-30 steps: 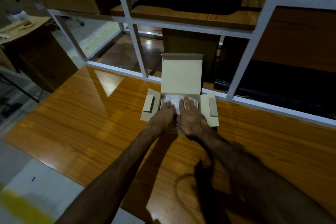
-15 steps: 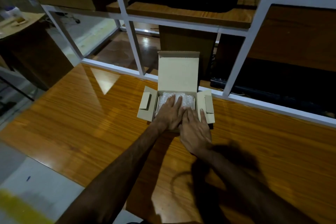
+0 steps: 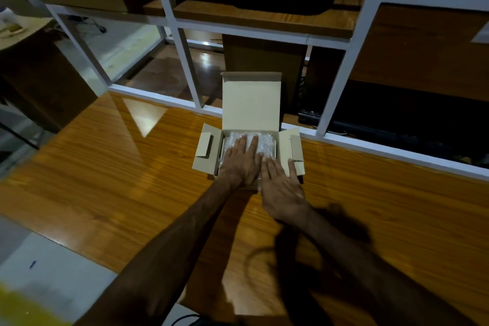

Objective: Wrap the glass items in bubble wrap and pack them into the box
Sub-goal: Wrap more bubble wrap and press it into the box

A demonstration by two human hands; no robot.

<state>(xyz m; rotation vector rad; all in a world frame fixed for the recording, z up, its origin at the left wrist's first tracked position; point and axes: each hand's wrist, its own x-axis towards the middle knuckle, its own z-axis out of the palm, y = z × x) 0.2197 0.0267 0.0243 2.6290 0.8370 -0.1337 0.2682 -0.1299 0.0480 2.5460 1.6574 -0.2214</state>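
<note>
A bubble-wrapped bundle (image 3: 264, 143) sits in an open cardboard box (image 3: 251, 103) on a wooden table (image 3: 105, 180). The left hand (image 3: 242, 160) presses it flat-fingered; the right hand (image 3: 281, 188), fingers straight, seemingly touches the box's near edge.

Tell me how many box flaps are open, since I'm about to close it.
3: the lid flap stands up at the back, the left side flap and right side flap splay outward. A front flap may be hidden under the hands.

Cardboard box (image 3: 250, 103): small, tan, open; lid upright at the far side, both side flaps splayed outward. Sits on the wooden table, against the white frame. Bubble-wrapped bundle (image 3: 267, 144): whitish, fills the box cavity, lies flat; glass contents not discernible through the wrap.
</note>
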